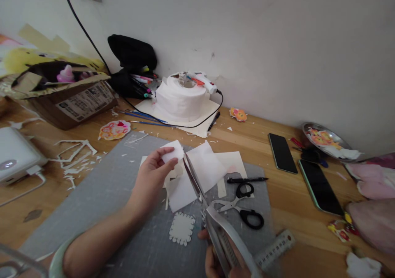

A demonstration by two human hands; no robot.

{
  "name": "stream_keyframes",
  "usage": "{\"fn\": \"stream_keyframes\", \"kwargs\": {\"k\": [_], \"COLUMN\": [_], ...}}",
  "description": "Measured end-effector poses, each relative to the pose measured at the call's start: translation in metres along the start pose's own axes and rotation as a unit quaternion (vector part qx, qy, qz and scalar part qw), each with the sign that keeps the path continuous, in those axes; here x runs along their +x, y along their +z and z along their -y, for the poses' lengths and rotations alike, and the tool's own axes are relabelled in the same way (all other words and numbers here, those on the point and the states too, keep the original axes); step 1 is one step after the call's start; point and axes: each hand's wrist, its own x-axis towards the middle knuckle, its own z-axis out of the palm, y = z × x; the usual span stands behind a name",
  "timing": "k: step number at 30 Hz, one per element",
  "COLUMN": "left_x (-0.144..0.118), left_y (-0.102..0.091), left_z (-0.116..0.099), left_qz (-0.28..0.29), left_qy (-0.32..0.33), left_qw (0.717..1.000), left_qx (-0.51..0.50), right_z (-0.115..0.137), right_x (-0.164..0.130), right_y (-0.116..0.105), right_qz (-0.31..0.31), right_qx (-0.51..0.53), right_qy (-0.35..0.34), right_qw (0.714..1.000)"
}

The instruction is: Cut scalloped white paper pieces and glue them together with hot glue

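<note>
My left hand [154, 167] pinches a small white piece of paper [173, 151] between thumb and fingers. Large metal scissors [216, 218] are in my right hand [212, 257], their slightly parted blades pointing up at the paper's right edge. Whether the tips touch the paper I cannot tell. Below the blades lies a white card with a scalloped edge [182, 228] on the grey cutting mat [132, 232]. White paper sheets [206, 163] overlap behind the scissors. To their right rest black-handled scissors [240, 204] and a black pen [247, 179].
A metal ruler [274, 249] and two phones [282, 152] lie on the right, near a metal bowl [328, 144] of cut-outs. A glue gun [205, 83] rests on a white tissue roll [182, 101]. At left stand a cardboard box [74, 103] and a white device [18, 154].
</note>
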Motion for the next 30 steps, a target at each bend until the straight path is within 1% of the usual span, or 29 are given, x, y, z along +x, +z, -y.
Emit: {"fn": "stream_keyframes", "kwargs": {"k": [2, 4, 5, 7, 9, 12, 13, 16, 18, 19, 21, 25, 27, 30], "left_x": [0.002, 0.002, 0.001, -0.002, -0.005, -0.009, -0.011, -0.013, -0.014, -0.014, -0.014, -0.013, -0.013, -0.014], "left_y": [-0.001, -0.001, 0.0, 0.001, 0.002, 0.005, 0.005, 0.007, 0.007, 0.008, 0.008, 0.007, 0.007, 0.007], "left_z": [0.003, 0.003, 0.002, -0.001, -0.006, -0.01, -0.01, -0.009, -0.007, -0.006, -0.005, -0.004, -0.004, -0.005], "left_qz": [-0.018, -0.016, -0.012, -0.001, 0.011, 0.029, 0.032, 0.044, 0.058, 0.068, 0.086, 0.095, 0.095, 0.1], "left_qy": [0.011, 0.016, 0.016, 0.01, 0.001, -0.002, 0.001, 0.007, 0.002, -0.003, -0.016, -0.034, -0.037, -0.042], "left_qw": [1.0, 1.0, 1.0, 1.0, 1.0, 0.999, 0.999, 0.999, 0.998, 0.998, 0.996, 0.995, 0.995, 0.994], "left_qx": [-0.015, -0.018, -0.013, 0.0, 0.012, 0.015, 0.013, 0.006, 0.012, 0.015, 0.011, -0.013, -0.019, -0.026], "right_z": [0.002, 0.003, 0.004, 0.003, -0.001, -0.004, -0.004, -0.001, -0.001, -0.001, -0.002, -0.001, 0.002, 0.01], "right_x": [0.0, 0.0, 0.0, 0.0, -0.001, -0.002, -0.002, -0.001, -0.001, -0.001, -0.003, -0.009, -0.013, -0.018], "right_y": [0.007, 0.013, 0.015, 0.014, 0.008, -0.001, -0.003, -0.004, -0.001, 0.001, 0.004, 0.01, 0.014, 0.023], "right_qz": [-0.025, -0.061, -0.07, -0.047, -0.025, -0.032, -0.031, -0.003, -0.008, -0.023, -0.033, -0.019, -0.034, -0.06], "right_qx": [0.01, 0.027, 0.029, 0.015, -0.007, -0.03, -0.031, -0.022, -0.004, 0.009, 0.011, -0.087, -0.115, -0.145], "right_qy": [-0.003, -0.001, 0.003, 0.009, -0.009, -0.037, -0.032, 0.007, 0.001, -0.016, -0.05, -0.088, -0.1, -0.082], "right_qw": [1.0, 0.998, 0.997, 0.999, 1.0, 0.998, 0.999, 1.0, 1.0, 1.0, 0.998, 0.992, 0.988, 0.984]}}
